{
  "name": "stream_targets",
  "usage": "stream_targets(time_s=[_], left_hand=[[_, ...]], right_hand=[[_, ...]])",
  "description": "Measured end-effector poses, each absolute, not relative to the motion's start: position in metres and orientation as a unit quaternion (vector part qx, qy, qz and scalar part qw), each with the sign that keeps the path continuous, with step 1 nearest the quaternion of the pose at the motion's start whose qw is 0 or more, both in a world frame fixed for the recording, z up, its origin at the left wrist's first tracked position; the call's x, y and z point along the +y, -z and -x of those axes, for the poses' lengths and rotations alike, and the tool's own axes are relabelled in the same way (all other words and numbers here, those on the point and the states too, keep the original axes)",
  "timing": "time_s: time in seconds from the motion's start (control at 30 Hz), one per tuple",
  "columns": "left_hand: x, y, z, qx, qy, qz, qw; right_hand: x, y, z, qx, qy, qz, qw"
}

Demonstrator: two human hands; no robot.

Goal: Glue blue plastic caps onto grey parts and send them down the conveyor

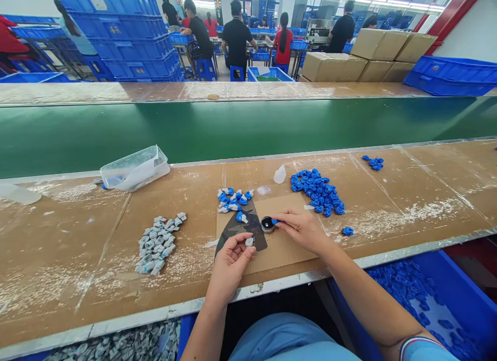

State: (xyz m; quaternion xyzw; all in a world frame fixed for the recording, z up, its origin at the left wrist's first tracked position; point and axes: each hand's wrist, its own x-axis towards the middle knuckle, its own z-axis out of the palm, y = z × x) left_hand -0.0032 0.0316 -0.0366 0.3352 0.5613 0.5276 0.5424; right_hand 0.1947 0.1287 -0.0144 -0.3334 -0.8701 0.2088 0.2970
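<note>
A blue piece [275, 221] at the rim of a small round container [267, 230], a pale piece [249, 242] in the other hand.
The right hand [303, 230] pinches the blue piece between thumb and fingers; its free end points to the left, toward the dark inside of the container, and its long axis seems to lie nearly level, though the fingers cover most of it. The left hand [232, 256] has the pale piece pinched at the fingertips, near the container and nearer to the body; it is too small to tell its long axis. Beyond the left hand, one blue-and-white piece [241, 217] lies on a dark sheet [256, 232], its white end directed to the lower right. Grey pieces [156, 243] are heaped on the left, blue pieces [317, 191] on the right.
</note>
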Motion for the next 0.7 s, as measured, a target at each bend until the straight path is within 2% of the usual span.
stream_targets(time_s=[0.37,0.7], left_hand=[[0.033,0.043,-0.01,0.533,-0.55,-0.358,0.534],[0.028,0.044,-0.006,0.529,-0.527,-0.418,0.518]], right_hand=[[0.1,0.01,-0.178,-0.822,-0.346,0.314,0.326],[0.1,0.019,-0.172,-0.831,-0.351,0.245,0.355]])
